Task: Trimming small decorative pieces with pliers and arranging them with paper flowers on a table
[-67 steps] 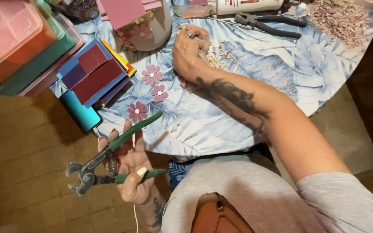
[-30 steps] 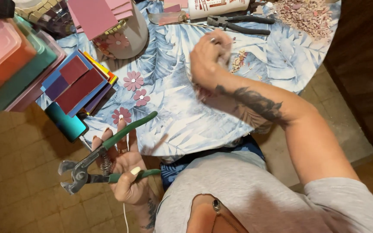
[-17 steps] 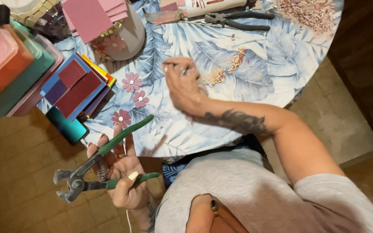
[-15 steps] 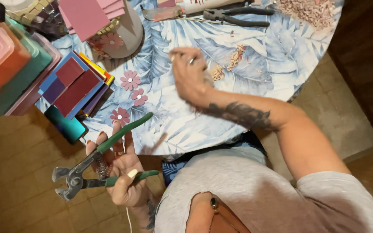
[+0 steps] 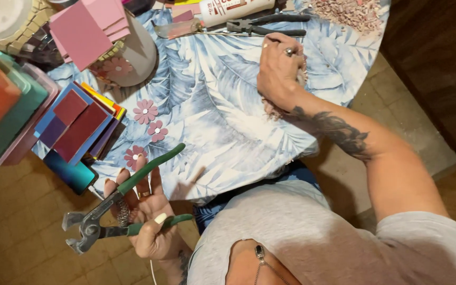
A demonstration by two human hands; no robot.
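Note:
My left hand (image 5: 151,219) hangs below the near table edge, shut on green-handled tile nippers (image 5: 127,203) whose metal jaws point down left with the handles spread apart. My right hand (image 5: 279,68) rests knuckles up on the blue leaf-print tablecloth (image 5: 217,132), fingers curled down over a small heap of pale tile chips (image 5: 273,110). What those fingers hold is hidden. Three pink flower pieces (image 5: 145,111) lie on the cloth between the two hands.
A stack of coloured square tiles (image 5: 77,124) and a teal phone (image 5: 69,171) sit at the left edge beside plastic boxes (image 5: 1,105). Pink squares (image 5: 88,29) lean on a pot (image 5: 135,53). Black pliers (image 5: 265,26), a glue bottle (image 5: 228,8) and pink chips (image 5: 349,13) lie at the back.
My right hand swung left over the cloth with fingers raised, then came back right and dropped onto the chip heap. The left hand has kept the nippers throughout, barely moving.

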